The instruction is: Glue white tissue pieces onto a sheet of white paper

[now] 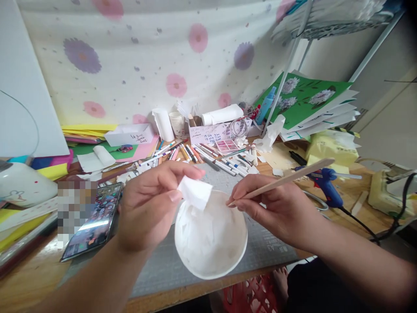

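Note:
Between the thumb and fingers of my left hand [150,204] is a small white piece of paper [196,192], held over the far left rim of a white bowl [211,243]. The bowl's inside looks whitish and uneven, with patches on its wall. My right hand [267,208] pinches a flat wooden stick [289,177] near its lower end, which points at the bowl's right rim; whether it touches the rim I cannot tell. The stick's other end slants up to the right. Beneath the bowl lies a grey cutting mat [156,271].
Left of my left hand lies a phone [94,221]. Many markers [198,154] are strewn behind the bowl. A blue glue gun [327,187] with its cord lies at right. Paper cups [177,124] and a paper roll [222,114] stand by the back curtain. Green floral sheets [302,98] lean at right.

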A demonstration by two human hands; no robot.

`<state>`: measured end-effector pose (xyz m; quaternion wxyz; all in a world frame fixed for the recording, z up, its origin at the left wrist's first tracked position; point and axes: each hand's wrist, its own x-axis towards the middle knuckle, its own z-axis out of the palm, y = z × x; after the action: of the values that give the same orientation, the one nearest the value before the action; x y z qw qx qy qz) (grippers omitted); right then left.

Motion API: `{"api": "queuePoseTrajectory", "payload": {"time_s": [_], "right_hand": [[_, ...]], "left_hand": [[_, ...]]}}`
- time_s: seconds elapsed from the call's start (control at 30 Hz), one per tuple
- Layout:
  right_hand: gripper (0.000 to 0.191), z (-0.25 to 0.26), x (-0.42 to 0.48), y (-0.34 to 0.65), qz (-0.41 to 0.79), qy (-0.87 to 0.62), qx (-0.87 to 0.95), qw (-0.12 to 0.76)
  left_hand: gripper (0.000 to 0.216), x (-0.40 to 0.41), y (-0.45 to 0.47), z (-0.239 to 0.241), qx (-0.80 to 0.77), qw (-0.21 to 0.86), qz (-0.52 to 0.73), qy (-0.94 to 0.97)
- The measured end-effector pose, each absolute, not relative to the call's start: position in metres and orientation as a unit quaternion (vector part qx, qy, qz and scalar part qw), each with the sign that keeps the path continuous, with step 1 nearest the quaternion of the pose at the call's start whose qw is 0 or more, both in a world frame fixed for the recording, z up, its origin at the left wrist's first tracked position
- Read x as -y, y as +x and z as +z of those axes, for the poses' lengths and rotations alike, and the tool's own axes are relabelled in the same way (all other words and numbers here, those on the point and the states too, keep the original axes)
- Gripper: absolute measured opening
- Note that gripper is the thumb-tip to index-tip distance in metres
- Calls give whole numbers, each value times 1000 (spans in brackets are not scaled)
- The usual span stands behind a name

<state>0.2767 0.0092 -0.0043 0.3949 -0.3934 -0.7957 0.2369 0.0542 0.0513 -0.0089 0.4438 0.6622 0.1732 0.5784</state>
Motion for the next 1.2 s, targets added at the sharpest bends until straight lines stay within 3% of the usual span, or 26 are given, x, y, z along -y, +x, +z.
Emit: {"api": "queuePoseTrajectory", "payload": {"time_s": [0.17,0.4,0.63,0.83,1.2], "right_hand": [[7,-1,-10,274,266,-333,823,375],[3,2,-8,277,282,-332,727,531],[8,9,0,270,332,-312,678,577],[7,8,-1,271,338,-313,673,579],[8,7,-1,272,305,-287,718,555]], "left_hand": [[12,-51,56,-13,-201,393,509,739],[12,-44,62,-3,-222,287,475,802],[26,-42,63,-15,-221,260,487,804],[24,-43,62,-10,-226,167,442,852],[17,-42,64,-5,-207,133,448,859]]}}
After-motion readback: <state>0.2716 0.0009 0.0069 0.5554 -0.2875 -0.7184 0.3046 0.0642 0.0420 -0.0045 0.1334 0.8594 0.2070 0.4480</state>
